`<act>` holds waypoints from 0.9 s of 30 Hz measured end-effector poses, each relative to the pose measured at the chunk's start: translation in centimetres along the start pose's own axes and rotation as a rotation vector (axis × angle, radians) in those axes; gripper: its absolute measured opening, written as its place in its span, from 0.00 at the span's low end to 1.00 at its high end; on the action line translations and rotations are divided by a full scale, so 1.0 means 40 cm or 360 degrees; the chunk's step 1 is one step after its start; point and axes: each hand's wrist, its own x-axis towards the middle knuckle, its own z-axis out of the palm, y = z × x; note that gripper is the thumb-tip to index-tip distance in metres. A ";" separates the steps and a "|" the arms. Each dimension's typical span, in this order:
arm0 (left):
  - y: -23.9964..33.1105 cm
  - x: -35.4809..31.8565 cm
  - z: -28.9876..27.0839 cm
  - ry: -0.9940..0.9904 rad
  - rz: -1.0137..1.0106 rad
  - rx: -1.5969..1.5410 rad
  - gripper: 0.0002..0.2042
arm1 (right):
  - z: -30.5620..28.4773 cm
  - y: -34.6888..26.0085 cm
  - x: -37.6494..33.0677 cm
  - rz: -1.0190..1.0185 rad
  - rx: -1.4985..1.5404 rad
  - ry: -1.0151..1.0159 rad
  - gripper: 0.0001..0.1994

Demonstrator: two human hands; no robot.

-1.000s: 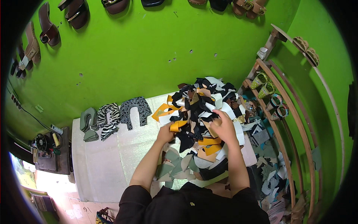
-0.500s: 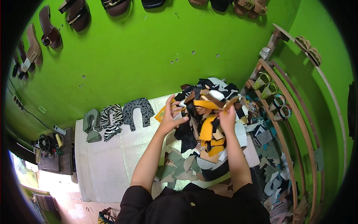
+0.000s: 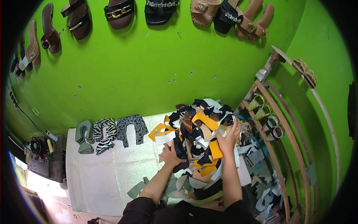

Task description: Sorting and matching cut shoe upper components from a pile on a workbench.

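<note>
Green wall (image 3: 149,71) behind, pale desk (image 3: 91,179) against it, pile (image 3: 201,143) of mixed scraps heaped on top. Left hand (image 3: 171,157) is on the pile's left edge, fingers spread. Right hand (image 3: 230,138) is at the pile's right side, thumb and fingers apart, no pinch visible. Progress, my read: pieces left of the pile are grouped by pattern; the pile is jumbled, so that part looks not yet in order. Counts: five stacks left of the pile, as far as I can split them. Two grey-green stacks (image 3: 83,128), one U-shaped, one small; two zebra stacks (image 3: 104,124), same split; one black-grey stack (image 3: 130,121), U-shaped, nearest the pile. Yellow pieces (image 3: 216,150) in the pile: at least four. Other scraps overlap, can't count. Right of the pile: two lime shoes (image 3: 264,111), two multicoloured shoes (image 3: 275,134).
</note>
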 end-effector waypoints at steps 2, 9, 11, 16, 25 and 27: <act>0.003 0.015 0.006 -0.0009 0.0067 0.0056 0.59 | -0.018 -0.026 -0.025 0.0055 0.0070 -0.0028 0.44; -0.009 0.104 -0.030 0.0251 0.0363 0.0039 0.54 | -0.037 -0.066 -0.121 -0.0162 0.0368 -0.0116 0.38; 0.000 0.126 -0.067 0.0340 0.0189 0.0243 0.57 | -0.036 -0.068 -0.139 -0.0122 0.0462 -0.0197 0.36; -0.028 0.197 -0.090 0.0141 0.0021 0.0321 0.56 | -0.051 -0.038 -0.153 -0.0071 0.0470 -0.0200 0.33; -0.083 0.210 -0.119 0.0355 0.0344 0.0205 0.26 | -0.050 -0.043 -0.160 0.0040 0.0584 -0.0207 0.27; -0.100 0.204 -0.131 0.0489 0.0407 -0.0132 0.22 | -0.041 -0.040 -0.169 0.0008 0.0645 -0.0201 0.26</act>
